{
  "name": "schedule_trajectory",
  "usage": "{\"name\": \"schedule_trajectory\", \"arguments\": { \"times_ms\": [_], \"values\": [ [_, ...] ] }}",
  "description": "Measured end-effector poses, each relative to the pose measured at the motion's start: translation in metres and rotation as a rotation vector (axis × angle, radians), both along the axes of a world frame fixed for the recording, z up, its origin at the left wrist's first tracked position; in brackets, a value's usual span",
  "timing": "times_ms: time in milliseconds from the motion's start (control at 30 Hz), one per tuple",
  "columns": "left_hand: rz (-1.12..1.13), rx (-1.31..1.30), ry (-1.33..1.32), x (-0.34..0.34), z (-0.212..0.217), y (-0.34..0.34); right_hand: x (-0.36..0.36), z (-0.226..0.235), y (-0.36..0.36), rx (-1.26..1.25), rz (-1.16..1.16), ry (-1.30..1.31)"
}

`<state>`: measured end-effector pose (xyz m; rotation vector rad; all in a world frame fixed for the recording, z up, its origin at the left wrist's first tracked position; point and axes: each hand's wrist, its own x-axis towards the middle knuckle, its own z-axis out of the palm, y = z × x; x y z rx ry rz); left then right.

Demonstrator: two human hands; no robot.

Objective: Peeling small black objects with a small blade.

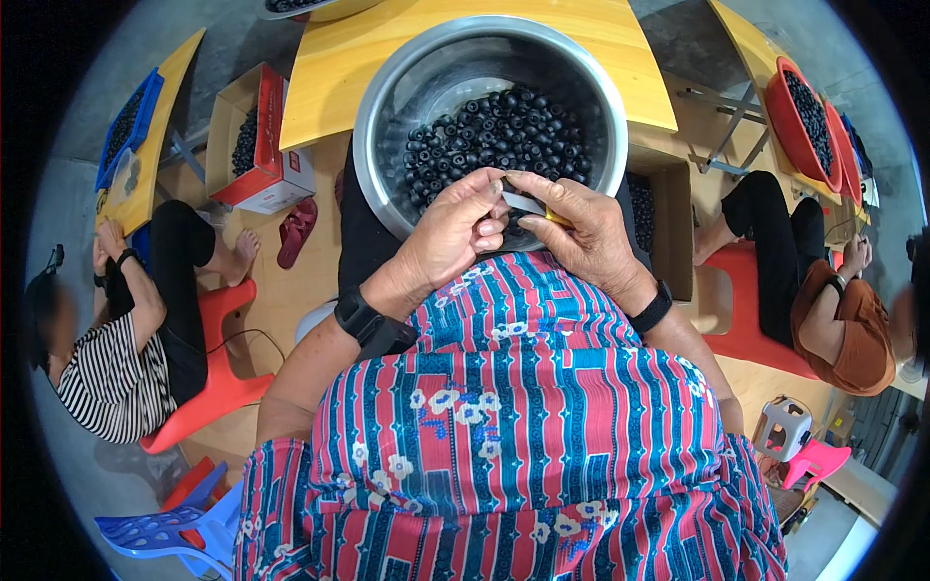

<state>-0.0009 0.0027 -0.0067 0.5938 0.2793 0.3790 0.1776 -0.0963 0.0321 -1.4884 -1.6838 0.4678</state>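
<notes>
Meeting over bowl [365, 126]: right fingers [557, 197] clamped around knife [524, 202], left fingers [489, 227] curled, grip unclear

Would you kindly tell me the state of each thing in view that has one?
Small blade: bare, yellow-handled.
Right hand: closed on the blade's handle.
Left hand: fingers curled; anything pinched is unclear.
Metal bowl: upright, partly filled.
Dark round pieces: loose, heaped in the bowl.
Cardboard box, left: open, holding dark pieces.
Red slipper: unworn, on the floor.
</notes>
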Motion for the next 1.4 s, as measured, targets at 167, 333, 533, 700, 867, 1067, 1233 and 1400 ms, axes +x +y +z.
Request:
{"name": "schedule_trajectory", "arguments": {
  "times_ms": [167, 333, 533, 700, 867, 1067, 1233, 1400],
  "values": [
    [-0.011, -0.044, -0.020, -0.001, -0.004, 0.002, -0.001, 0.010, -0.002, -0.024, -0.007, -0.166],
    [-0.019, -0.062, -0.041, -0.001, -0.004, 0.003, 0.000, 0.008, -0.003, 0.020, -0.004, -0.199],
    [-0.007, -0.079, -0.032, -0.001, -0.004, 0.002, -0.001, 0.006, -0.003, 0.039, -0.026, -0.235],
    [-0.023, -0.048, -0.057, -0.001, -0.006, 0.002, -0.001, 0.003, -0.003, 0.006, -0.046, -0.209],
    [-0.041, -0.027, -0.026, 0.000, 0.004, -0.001, 0.001, 0.000, 0.000, -0.080, -0.077, -0.038],
    [-0.062, 0.024, -0.042, 0.000, 0.005, 0.000, 0.003, 0.001, 0.000, -0.108, -0.186, 0.150],
    [0.058, 0.013, -0.039, -0.004, 0.016, 0.006, 0.004, -0.001, -0.001, -0.131, -0.214, 0.135],
    [0.186, 0.293, 0.044, -0.023, 0.031, 0.039, 0.006, -0.003, -0.001, -0.124, -0.216, 0.168]
  ]
}}
